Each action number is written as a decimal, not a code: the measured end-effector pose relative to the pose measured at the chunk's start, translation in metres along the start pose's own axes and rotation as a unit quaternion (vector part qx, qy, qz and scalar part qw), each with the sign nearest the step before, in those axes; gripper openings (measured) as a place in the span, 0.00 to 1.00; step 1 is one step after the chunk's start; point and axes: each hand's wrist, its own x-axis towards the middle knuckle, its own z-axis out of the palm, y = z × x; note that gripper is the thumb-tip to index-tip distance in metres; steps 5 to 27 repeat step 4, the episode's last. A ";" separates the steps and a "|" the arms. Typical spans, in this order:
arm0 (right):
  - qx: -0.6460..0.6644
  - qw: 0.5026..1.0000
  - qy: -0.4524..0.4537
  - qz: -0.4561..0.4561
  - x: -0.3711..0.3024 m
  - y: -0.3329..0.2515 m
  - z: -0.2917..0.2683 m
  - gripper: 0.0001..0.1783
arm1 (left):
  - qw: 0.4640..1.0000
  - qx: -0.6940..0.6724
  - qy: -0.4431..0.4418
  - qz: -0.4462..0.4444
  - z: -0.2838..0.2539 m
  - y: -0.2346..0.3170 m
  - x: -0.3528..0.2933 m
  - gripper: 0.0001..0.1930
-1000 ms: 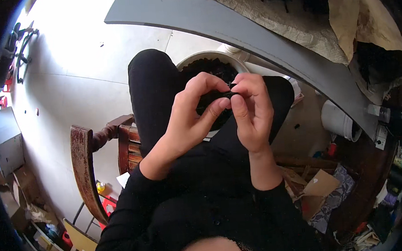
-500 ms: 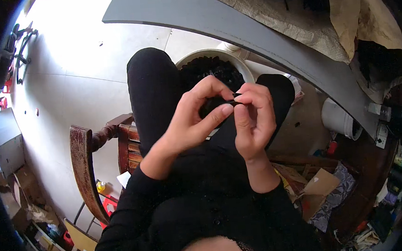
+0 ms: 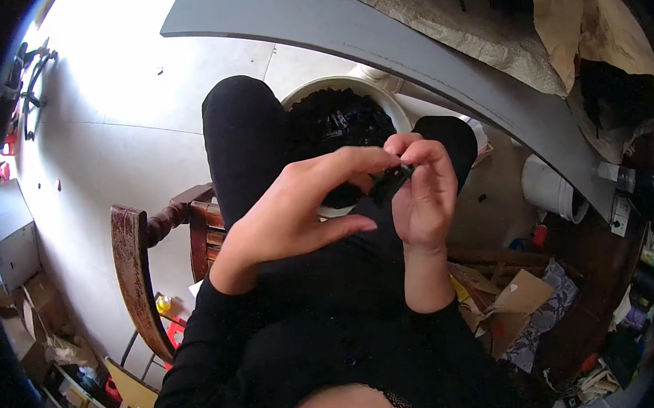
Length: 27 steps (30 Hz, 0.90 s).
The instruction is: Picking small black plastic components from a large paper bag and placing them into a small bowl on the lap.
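Observation:
A small black piece (image 3: 391,186), its exact kind unclear, is held up over my lap. My right hand (image 3: 428,189) pinches its upper end between bent fingers and thumb. From the other side my left hand (image 3: 285,203) reaches in with its index finger stretched to the piece's top edge, near the right fingertips. The left thumb points away below, wide apart from that finger and off the piece. Beyond my hands, between my knees, stands a pale round basin (image 3: 399,115) heaped with similar black pieces (image 3: 336,116), some of them shiny. My hands partly hide its near side.
A grey tabletop edge (image 3: 376,45) slants across the upper right, with crumpled brown paper (image 3: 482,41) on it. A wooden chair (image 3: 132,255) is at my left. White bucket (image 3: 550,188) and cardboard (image 3: 519,293) lie right; boxes (image 3: 12,233) line the far left.
My left thumb has come off the black piece and swung down, widening the hand. The piece now hangs tilted in my right fingers, showing more of its surface.

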 end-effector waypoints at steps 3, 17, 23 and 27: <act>0.146 0.980 -0.041 0.130 -0.003 0.001 -0.004 0.15 | 0.996 0.058 -0.071 -0.007 -0.009 0.003 -0.002 0.23; 0.182 0.970 -0.055 0.154 -0.004 0.003 -0.006 0.15 | 0.990 0.105 -0.089 0.033 -0.014 0.003 -0.001 0.30; 0.182 0.970 -0.055 0.154 -0.004 0.003 -0.006 0.15 | 0.990 0.105 -0.089 0.033 -0.014 0.003 -0.001 0.30; 0.182 0.970 -0.055 0.154 -0.004 0.003 -0.006 0.15 | 0.990 0.105 -0.089 0.033 -0.014 0.003 -0.001 0.30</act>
